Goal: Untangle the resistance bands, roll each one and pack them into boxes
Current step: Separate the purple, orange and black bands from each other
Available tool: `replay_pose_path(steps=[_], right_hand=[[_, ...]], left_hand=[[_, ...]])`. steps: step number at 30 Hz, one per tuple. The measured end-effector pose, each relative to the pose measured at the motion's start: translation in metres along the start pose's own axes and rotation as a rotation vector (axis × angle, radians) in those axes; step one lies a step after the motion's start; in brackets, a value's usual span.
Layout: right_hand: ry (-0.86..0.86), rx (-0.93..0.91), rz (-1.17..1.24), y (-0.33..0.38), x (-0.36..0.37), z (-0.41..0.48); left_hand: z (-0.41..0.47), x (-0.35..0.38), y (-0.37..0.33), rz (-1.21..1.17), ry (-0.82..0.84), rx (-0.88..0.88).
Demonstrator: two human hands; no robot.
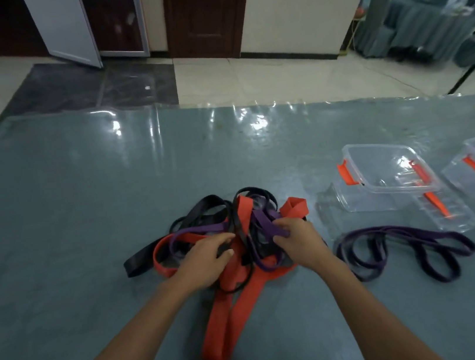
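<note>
Flat, rubbery bands in orange, purple and black lie in a looped tangle (242, 210) on the glossy grey worktop (79, 203). The left hand (208, 261) curls its fingers into the tangle, seemingly gripping black strands. The right hand (298, 241) pinches a purple loop (262, 220). A freed purple band (429, 234) lies beside clear, orange-latched plastic boxes (356, 202).

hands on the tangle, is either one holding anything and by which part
The left hand pinches a black strand in the middle of the tangle. The right hand curls round a purple band partway along its length.
</note>
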State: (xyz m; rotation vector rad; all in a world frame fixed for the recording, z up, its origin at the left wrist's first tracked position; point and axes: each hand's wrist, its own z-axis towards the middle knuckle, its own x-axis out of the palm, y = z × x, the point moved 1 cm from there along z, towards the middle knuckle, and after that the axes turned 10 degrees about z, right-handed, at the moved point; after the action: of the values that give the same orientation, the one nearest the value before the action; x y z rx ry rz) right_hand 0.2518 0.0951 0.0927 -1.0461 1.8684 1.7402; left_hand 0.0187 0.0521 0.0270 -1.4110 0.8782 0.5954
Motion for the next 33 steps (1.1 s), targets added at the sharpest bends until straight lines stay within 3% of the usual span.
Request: replay_pose_path(steps=[14,22,29,33], right_hand=[[-0.136,-0.336,0.378,0.084,-0.096,-0.02],[-0.11,-0.455,0.661,0.09,-0.133,-0.026],[-0.197,-0.416,0.901,0.055,-0.147,-0.019],[-0.166,-0.362,0.991,0.043,-0.136,-0.019]], left_hand=[[0.057,-0.013,-0.093,-0.183,-0.221,0.126],[0.065,0.012,-0.139,-0.434,-0.291,-0.012],[0.06,0.047,-0.17,-0.397,-0.232,-0.064],[0.058,0.072,-0.203,-0.34,-0.314,-0.103]])
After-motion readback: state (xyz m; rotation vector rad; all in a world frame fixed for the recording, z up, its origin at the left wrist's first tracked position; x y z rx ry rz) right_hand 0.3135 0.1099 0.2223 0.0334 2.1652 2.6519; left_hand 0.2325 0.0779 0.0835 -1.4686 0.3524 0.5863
